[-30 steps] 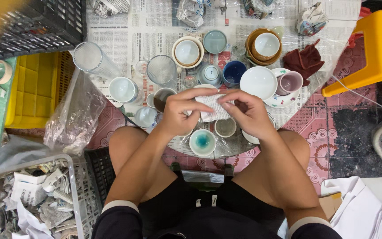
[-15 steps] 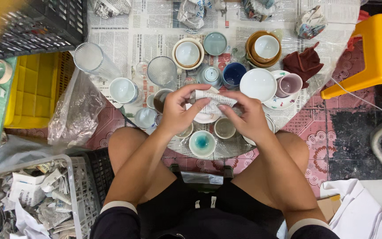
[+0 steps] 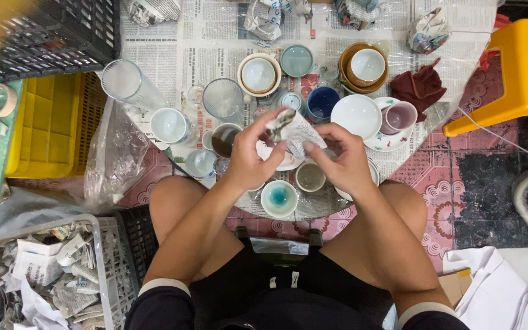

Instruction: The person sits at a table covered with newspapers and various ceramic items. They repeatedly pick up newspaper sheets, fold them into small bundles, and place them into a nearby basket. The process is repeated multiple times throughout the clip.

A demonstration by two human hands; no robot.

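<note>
Overhead, newspaper-wrapped piece (image 3: 293, 129), pinched between left hand (image 3: 253, 154), right hand (image 3: 344, 160)

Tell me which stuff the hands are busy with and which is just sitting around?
Busy with:
left hand and right hand, both gripping the newspaper-wrapped piece
newspaper sheets spread under the crockery

Sitting around:
yellow stool
dark red cloth
yellow crate
black crate
white basket of crumpled paper
</note>
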